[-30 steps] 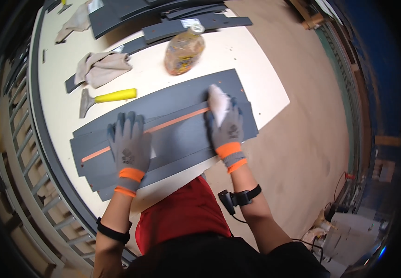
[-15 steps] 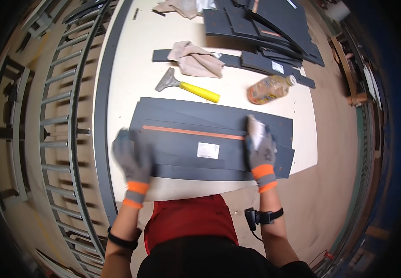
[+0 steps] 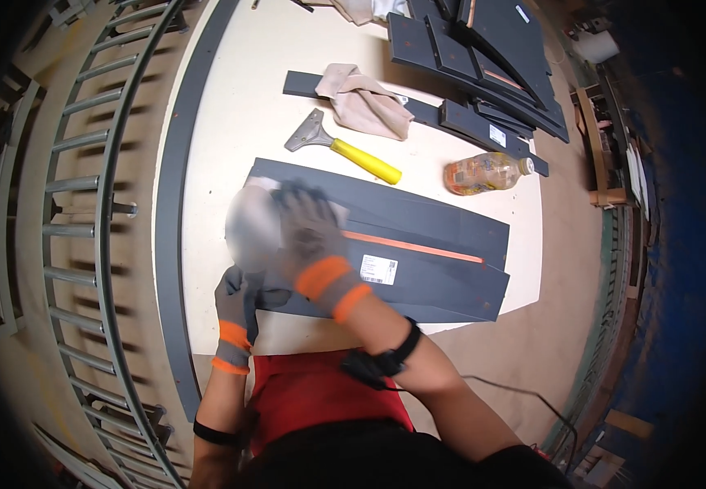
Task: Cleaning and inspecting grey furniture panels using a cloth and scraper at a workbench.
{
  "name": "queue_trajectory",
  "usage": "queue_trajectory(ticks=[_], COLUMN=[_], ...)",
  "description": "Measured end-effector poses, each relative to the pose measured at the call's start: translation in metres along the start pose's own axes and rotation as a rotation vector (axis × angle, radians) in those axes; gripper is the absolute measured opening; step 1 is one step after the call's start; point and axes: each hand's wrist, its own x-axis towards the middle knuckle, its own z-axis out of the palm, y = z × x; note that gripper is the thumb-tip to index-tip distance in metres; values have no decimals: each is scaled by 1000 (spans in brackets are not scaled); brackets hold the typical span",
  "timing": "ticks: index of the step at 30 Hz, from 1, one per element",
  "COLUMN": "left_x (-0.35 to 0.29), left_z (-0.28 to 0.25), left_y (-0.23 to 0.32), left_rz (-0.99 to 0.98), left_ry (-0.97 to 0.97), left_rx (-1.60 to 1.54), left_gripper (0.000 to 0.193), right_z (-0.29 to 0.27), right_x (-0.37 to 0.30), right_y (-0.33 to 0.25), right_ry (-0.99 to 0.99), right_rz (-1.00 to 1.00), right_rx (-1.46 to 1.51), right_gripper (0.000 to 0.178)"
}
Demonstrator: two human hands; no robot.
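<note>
Two dark grey panels [image 3: 426,216] lie one partly over the other on the white table, with an orange strip [image 3: 418,244] and a white label [image 3: 378,270] on top. My right hand [image 3: 311,224], gloved in grey with an orange cuff, has crossed to their left end. It presses a pale cloth [image 3: 253,220] there, blurred by motion. My left hand [image 3: 237,306], in a matching glove, grips the near left corner of the panels, just below the cloth. Beyond the panels lie a scraper [image 3: 365,160] with a yellow handle and a plastic bottle [image 3: 487,174] on its side.
A beige rag [image 3: 365,102] lies over a long dark strip [image 3: 300,83] farther back. More dark panels [image 3: 426,49] are piled at the far right of the white table [image 3: 210,163]. A roller conveyor [image 3: 80,208] runs along the left.
My right hand has swept the cloth from the panels' right part to their left end. My left hand has moved slightly down at the left edge. The head view has turned somewhat.
</note>
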Motion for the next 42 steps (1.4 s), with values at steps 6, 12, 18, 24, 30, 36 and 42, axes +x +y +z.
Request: queue_trajectory(ticks=[6,12,18,24,30,36,42], left_x=[26,11,12,43,35,36,36], left_z=[-33,-11,-16,-54,-38,-14,10], left_y=[-41,-5,2,-45,-9,28,23], left_rz=[80,-48,-381,-33,-162,-307,-234], left_ry=[15,-224,-467,-643,-655,-749,-785], left_rx=[63,-148,-921,-707,-459,-317,-94], left_gripper=[31,38,73,77,90,64,57], right_z=[-96,-83,3,1,-46,-117,-146], right_x=[-122,-81,21,-57,-120,-242,-198], right_y=[134,98,-27,-58,-20,73,107], right_ry=[12,-2,-449,-407,-624,-302,422], right_rz=[394,474,-62,-344,-220,604,747], right_rx=[-152,63,-48,79,278,1346,325], right_gripper=[44,47,71,61,64,45,48])
